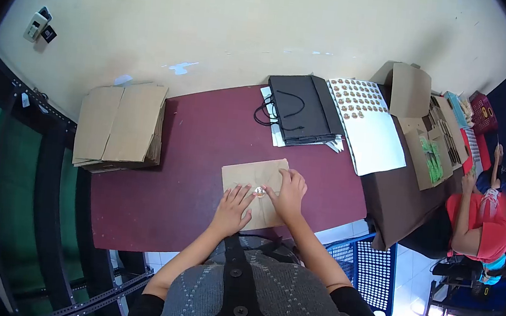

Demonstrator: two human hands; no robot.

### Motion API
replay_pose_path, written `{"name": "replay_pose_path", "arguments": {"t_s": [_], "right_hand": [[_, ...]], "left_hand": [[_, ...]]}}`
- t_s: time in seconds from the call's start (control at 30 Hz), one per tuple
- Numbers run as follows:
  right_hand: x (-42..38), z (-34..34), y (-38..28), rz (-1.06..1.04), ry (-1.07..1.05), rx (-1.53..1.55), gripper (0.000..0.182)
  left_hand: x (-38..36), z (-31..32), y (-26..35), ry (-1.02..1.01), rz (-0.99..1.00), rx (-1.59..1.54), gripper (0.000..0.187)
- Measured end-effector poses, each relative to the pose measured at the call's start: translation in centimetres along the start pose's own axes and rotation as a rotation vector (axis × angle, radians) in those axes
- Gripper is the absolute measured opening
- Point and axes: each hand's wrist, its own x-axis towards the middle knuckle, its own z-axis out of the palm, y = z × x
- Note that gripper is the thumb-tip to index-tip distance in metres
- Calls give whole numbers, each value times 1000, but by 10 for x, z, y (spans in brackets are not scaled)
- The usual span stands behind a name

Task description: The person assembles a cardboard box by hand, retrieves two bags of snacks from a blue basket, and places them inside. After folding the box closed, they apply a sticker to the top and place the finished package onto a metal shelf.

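Note:
A flat brown paper piece (245, 175), perhaps a bag, lies on the maroon table right in front of me. Near its middle is a small round shiny sticker (259, 192). My left hand (233, 211) rests flat on the paper's left part, fingers spread, fingertips just left of the sticker. On the right part lies my right hand (289, 197), its thumb stretched to the sticker's right edge and its fingers at the paper's upper right. Neither hand appears to grasp anything.
Flattened cardboard (122, 124) is stacked at the left. Behind the paper lie black paper bags (307, 111) and a white sheet of round stickers (372, 147). An open cardboard box (416, 164) stands farther right, near a person in red (485, 225). A blue crate (372, 266) is below.

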Motion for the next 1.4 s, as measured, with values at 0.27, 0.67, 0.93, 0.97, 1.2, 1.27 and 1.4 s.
{"name": "replay_pose_path", "arguments": {"t_s": [0.27, 0.67, 0.93, 0.97, 1.2, 1.27, 1.4], "right_hand": [[0, 24, 10, 68, -142, 30, 77], [1, 12, 2, 7, -165, 18, 89], [8, 8, 8, -357, -231, 169, 26], [9, 8, 10, -359, -231, 169, 26], [15, 8, 11, -289, -301, 440, 10], [15, 7, 10, -213, -300, 574, 8], [23, -3, 9, -45, -459, 699, 7]], "left_hand": [[0, 4, -3, 43, -23, -76, 44], [-1, 2, -4, 46, -20, -88, 42], [-1, -2, -3, 43, -27, -97, 43], [-1, -3, -3, 45, -28, -97, 43], [-3, 2, -6, 60, -31, -100, 43], [-2, 0, -5, 47, -20, -102, 42], [3, -5, -3, 63, -38, -128, 43]]}}
